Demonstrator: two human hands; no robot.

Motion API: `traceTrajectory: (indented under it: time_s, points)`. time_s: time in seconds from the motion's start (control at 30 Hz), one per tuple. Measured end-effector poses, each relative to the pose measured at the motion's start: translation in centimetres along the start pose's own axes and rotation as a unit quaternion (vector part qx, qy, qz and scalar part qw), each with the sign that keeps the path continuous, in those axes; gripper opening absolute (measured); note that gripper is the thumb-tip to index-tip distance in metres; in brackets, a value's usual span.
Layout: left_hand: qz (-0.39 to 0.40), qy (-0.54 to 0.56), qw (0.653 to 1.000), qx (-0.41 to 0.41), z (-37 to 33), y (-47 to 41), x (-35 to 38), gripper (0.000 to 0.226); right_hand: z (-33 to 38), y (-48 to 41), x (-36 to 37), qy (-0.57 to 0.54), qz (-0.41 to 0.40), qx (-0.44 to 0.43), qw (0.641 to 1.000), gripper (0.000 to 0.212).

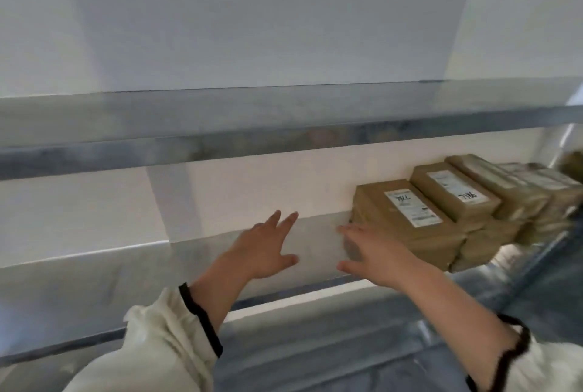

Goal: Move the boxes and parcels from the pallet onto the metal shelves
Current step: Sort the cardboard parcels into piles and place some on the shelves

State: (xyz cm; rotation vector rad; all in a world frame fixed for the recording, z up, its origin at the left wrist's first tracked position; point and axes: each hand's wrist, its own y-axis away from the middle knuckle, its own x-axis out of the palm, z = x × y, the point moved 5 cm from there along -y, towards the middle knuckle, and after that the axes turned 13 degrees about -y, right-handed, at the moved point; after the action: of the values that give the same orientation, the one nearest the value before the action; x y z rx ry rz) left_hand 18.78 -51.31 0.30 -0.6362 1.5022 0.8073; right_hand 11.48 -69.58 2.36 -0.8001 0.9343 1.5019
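The shelf (220, 252) lies bare under both hands. Parcels (426, 221) sit stacked in a row just right of the right hand (375, 252), probably packed tight to save room. Left hand (265, 249) and right: fingers (284, 218) spread wide, holding nothing.

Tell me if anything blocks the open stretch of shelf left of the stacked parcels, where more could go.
Nothing visible does. The middle shelf lies bare left of the brown parcels. Only the open left hand and right hand are over it, holding nothing; the right hand's fingertips are near the nearest stack.
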Motion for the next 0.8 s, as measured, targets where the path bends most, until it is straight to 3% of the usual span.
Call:
traceTrajectory:
  time_s: [0.2, 0.43, 0.63, 0.8]
  points:
    - [0.011, -0.003, 0.997, 0.075, -4.9, -7.3, 0.9, 0.084, -8.5, -0.3, -2.9, 0.000, -0.041, 0.088, 0.995, 0.077]
    - [0.055, 0.007, 0.985, 0.164, -13.7, -13.0, 3.2, 0.105, -19.1, -0.2, -5.0, 0.013, -0.030, 0.159, 0.987, 0.093]
    - [0.057, 0.064, 0.993, 0.085, -19.8, -16.5, 4.9, 0.116, -25.2, -0.9, -5.2, 0.060, 0.011, 0.097, 0.993, 0.092]
    - [0.072, 0.083, 0.994, -0.012, -21.8, -18.0, 6.6, 0.113, -27.6, -1.7, -4.5, 0.009, 0.015, 0.003, 1.000, 0.085]
